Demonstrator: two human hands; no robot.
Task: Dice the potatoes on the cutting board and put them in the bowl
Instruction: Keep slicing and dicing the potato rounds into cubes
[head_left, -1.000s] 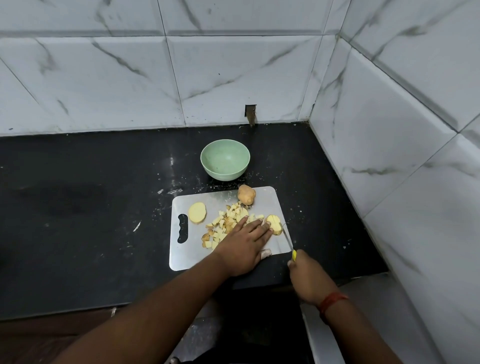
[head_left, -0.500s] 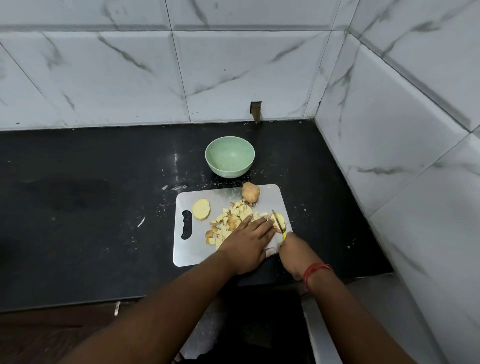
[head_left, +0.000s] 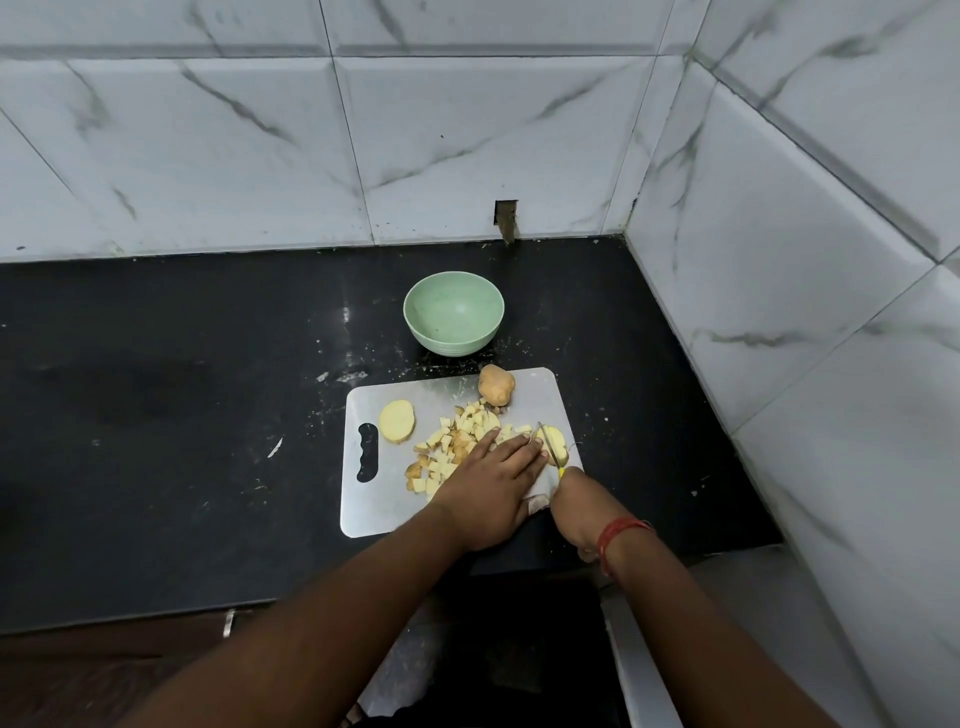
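A steel cutting board (head_left: 389, 499) lies on the black counter. On it sit a heap of diced potato (head_left: 462, 441), a cut half potato (head_left: 397, 421) at the left, an unpeeled piece (head_left: 496, 384) at the far edge, and a potato slice (head_left: 557, 441) at the right. My left hand (head_left: 493, 483) lies flat with straight fingers beside the dice, fingertips next to the slice. My right hand (head_left: 576, 501) grips a yellow-handled knife (head_left: 549, 447) whose blade rests on the slice. The empty green bowl (head_left: 453, 313) stands just beyond the board.
White marble-tiled walls close the counter at the back and right (head_left: 779, 312). The black counter (head_left: 156, 415) stretches to the left, with small scraps near the board. The counter's front edge runs under my forearms.
My right hand has moved forward and left with the knife, from off the board's front corner to the potato slice. My left hand has stayed in place.
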